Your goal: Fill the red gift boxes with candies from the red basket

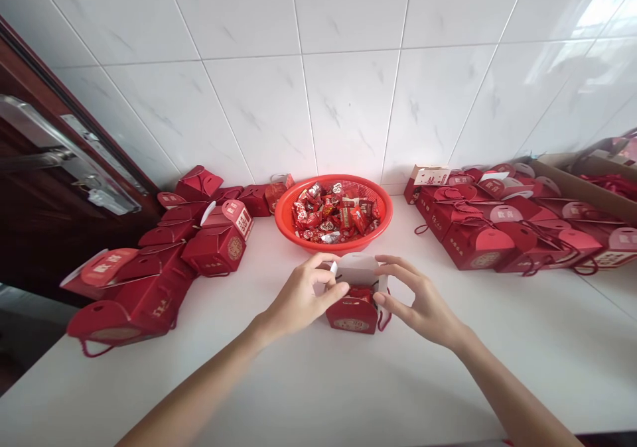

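A small red gift box (352, 318) stands upright on the white table in front of me, its top flaps raised and red-wrapped sweets inside. My left hand (311, 291) is at the box's left side, thumb and fingers pinched around its left flap. On the right, my right hand (415, 298) has its thumb and fingers around the white-inside right flap. A dark red cord hangs at the box's right side. Just behind the box sits a red plastic basket (284, 220) holding several wrapped sweets.
Several red boxes (213, 248) stand in a group on the left, near a dark door with a metal handle (37, 160). More red boxes (478, 245) fill the right, beside a cardboard box (557, 176). A tiled wall (348, 115) rises behind the table (298, 394).
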### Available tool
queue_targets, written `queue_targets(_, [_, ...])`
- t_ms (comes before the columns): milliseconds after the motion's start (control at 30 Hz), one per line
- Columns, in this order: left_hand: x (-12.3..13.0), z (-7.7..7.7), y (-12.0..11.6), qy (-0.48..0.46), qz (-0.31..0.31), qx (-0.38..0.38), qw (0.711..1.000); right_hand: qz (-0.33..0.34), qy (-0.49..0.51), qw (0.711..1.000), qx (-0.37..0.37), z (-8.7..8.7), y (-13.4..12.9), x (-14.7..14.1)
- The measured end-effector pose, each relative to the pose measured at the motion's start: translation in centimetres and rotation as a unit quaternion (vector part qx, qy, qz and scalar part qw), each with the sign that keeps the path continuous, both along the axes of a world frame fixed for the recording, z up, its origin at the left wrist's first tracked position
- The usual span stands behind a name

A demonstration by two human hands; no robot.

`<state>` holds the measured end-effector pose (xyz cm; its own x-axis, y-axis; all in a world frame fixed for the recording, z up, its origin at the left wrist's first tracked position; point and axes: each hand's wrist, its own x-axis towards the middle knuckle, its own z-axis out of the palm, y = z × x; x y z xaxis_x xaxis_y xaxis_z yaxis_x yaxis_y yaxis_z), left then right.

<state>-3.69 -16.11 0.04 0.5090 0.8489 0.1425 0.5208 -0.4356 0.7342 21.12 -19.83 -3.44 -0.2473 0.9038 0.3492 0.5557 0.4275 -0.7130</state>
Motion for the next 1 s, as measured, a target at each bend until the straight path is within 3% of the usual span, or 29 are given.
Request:
queue_targets(133, [-0.3, -0.1, -0.5, 0.028, -0.046, -0.023, 0.998, -0.004, 0.028, 1.0, 0.008, -0.2, 0.5, -0.5])
queue_targets(233, [-0.1, -0.8, -1.1, 0.026, -0.058, 0.003, 0.998, -0.035, 0.071, 0.997, 0.017, -0.7, 0.7, -1.3])
queue_targets(533, [0.5, -2.2, -1.7, 0.057, -0.034, 0.044, 0.997, -0.065, -0.008, 0.995, 0.076, -2.6, 0.8, -2.0])
queue_targets(667, [0.3, -2.7, -1.5, 0.052, -0.036, 0.048, 0.997, -0.042, -0.017, 0.995, 0.094, -2.7, 0.8, -1.4])
queue_targets(867, [0.6, -4.1, -1.0, -0.028, 0.008, 0.08, 0.996, -0.037, 0.057, 0.996, 0.061, -2.2, 0.5, -1.2])
queue_targets(1000, [1.0, -4.7, -0.8, -0.073, 0.048, 0.094, 0.992, -0.009, 0.044, 0.997, 0.069, -1.9, 0.5, -1.1])
